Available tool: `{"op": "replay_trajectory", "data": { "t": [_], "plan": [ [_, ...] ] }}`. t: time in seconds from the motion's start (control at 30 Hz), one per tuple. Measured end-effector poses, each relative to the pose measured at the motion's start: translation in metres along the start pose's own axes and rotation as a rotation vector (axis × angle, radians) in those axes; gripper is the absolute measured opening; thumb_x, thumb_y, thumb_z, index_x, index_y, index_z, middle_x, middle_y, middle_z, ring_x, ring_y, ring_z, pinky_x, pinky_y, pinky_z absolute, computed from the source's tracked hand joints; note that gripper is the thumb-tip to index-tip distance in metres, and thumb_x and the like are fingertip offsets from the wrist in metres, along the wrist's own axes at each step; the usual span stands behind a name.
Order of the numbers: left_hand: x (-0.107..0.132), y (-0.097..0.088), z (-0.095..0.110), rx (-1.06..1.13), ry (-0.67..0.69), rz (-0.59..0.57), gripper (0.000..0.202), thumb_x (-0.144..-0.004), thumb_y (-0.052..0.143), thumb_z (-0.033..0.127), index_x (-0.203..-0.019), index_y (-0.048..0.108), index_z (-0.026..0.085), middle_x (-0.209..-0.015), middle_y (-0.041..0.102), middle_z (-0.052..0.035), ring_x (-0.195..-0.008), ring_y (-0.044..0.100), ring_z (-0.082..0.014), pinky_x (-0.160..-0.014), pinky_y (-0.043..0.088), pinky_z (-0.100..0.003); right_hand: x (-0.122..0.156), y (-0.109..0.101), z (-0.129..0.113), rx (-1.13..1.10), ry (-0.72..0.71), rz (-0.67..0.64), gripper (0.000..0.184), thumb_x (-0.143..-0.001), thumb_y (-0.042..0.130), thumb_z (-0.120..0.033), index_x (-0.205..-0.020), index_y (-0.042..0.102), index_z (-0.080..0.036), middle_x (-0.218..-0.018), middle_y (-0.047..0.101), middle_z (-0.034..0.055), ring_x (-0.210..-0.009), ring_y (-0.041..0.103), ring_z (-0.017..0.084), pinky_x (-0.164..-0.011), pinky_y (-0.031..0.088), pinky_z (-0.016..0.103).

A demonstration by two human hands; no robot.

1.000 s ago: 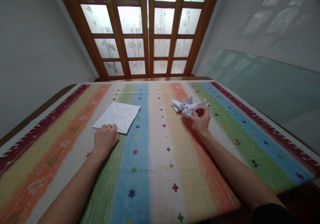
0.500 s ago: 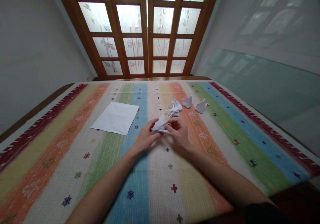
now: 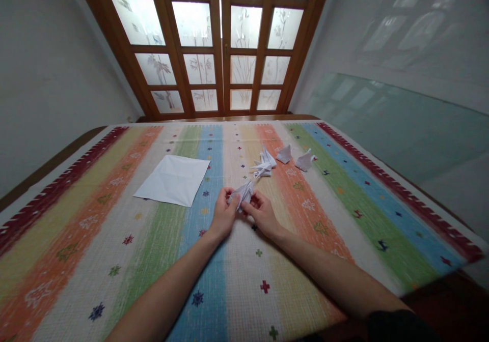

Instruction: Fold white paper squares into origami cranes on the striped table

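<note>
Here I see the table (image 3: 344,215) under its striped cloth, a flat white paper sheet (image 3: 171,180) lying left of centre, and my left hand (image 3: 223,216) and right hand (image 3: 263,215) together pinching a folded paper figure (image 3: 244,193) mid-table.

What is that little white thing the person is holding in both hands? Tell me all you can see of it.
The folded paper piece is small and white, creased into narrow pointed flaps, so it looks like thin paper partly worked into a figure; its exact shape is too small to tell. It is held just above the striped tablecloth, near the middle of the table. The left hand pinches its left side and the right hand its right side, with its points angled up and away from the person.
</note>
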State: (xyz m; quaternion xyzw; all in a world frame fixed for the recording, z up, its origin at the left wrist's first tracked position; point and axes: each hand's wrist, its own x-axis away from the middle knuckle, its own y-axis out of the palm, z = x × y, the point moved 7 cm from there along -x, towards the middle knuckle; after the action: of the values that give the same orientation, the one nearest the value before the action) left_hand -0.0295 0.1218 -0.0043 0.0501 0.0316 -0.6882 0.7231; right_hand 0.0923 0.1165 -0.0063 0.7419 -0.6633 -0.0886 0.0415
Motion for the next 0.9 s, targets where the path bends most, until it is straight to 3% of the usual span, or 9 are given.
{"op": "replay_trajectory", "data": {
  "t": [0.1,0.23,0.4,0.53,0.7,0.77,0.9],
  "plan": [
    [0.005,0.004,0.012,-0.196,0.136,-0.066,0.032,-0.087,0.050,0.047,-0.093,0.057,0.017,-0.087,0.060,-0.0037,-0.082,0.056,-0.0171,-0.078,0.045,-0.031,-0.001,-0.004,-0.004,0.022,-0.016,0.046,0.030,-0.064,0.075,-0.042,-0.070,0.054,-0.022,-0.057,0.056,-0.0048,-0.049,0.052,0.012,-0.046,0.044,0.025],
    [0.010,0.006,0.026,-0.328,0.269,-0.107,0.040,-0.073,0.069,0.043,-0.102,0.063,0.016,-0.106,0.059,-0.0092,-0.100,0.055,-0.0231,-0.086,0.045,-0.035,-0.002,-0.015,-0.006,0.041,-0.018,0.106,0.028,-0.061,0.076,-0.037,-0.064,0.053,-0.021,-0.055,0.056,-0.0048,-0.048,0.051,0.012,-0.046,0.043,0.024],
    [0.004,0.002,0.015,-0.191,0.131,-0.133,0.022,-0.078,0.064,0.033,-0.093,0.069,0.018,-0.087,0.067,-0.0055,-0.082,0.060,-0.0187,-0.077,0.046,-0.031,-0.003,-0.022,-0.008,0.071,-0.028,0.103,0.027,-0.063,0.075,-0.040,-0.063,0.056,-0.021,-0.055,0.056,-0.0040,-0.049,0.051,0.012,-0.048,0.044,0.025],
    [0.001,0.000,0.002,-0.029,-0.003,-0.134,0.021,-0.072,0.069,0.035,-0.081,0.068,0.015,-0.077,0.068,-0.0034,-0.072,0.060,-0.0162,-0.072,0.048,-0.029,-0.003,-0.022,-0.013,0.046,-0.114,0.074,0.033,-0.063,0.076,-0.041,-0.059,0.051,-0.021,-0.066,0.060,-0.0014,-0.061,0.054,0.014,-0.057,0.046,0.026],
    [0.002,0.002,-0.001,-0.016,-0.008,-0.127,0.016,-0.073,0.067,0.032,-0.076,0.065,0.016,-0.069,0.064,-0.0003,-0.065,0.058,-0.0132,-0.067,0.047,-0.026,-0.004,-0.025,-0.006,0.078,-0.069,0.100,0.032,-0.061,0.078,-0.038,-0.063,0.050,-0.022,-0.057,0.053,-0.0047,-0.054,0.049,0.013,-0.053,0.043,0.026],
    [0.003,0.000,0.000,-0.018,0.010,-0.093,0.017,-0.074,0.066,0.029,-0.083,0.064,0.016,-0.069,0.061,0.0006,-0.064,0.057,-0.0122,-0.064,0.046,-0.025,-0.003,-0.028,-0.007,0.090,-0.071,0.145,0.031,-0.060,0.079,-0.034,-0.066,0.051,-0.022,-0.058,0.054,-0.0049,-0.054,0.050,0.013,-0.053,0.043,0.025],
    [0.006,-0.001,0.006,-0.100,0.111,-0.095,0.039,-0.078,0.062,0.023,-0.116,0.057,0.018,-0.079,0.059,0.0011,-0.064,0.054,-0.0102,-0.063,0.044,-0.023,-0.002,-0.024,-0.013,0.127,-0.093,0.125,0.023,-0.063,0.076,-0.033,-0.073,0.059,-0.021,-0.065,0.059,-0.0027,-0.057,0.053,0.013,-0.055,0.045,0.026]
  ]
}}
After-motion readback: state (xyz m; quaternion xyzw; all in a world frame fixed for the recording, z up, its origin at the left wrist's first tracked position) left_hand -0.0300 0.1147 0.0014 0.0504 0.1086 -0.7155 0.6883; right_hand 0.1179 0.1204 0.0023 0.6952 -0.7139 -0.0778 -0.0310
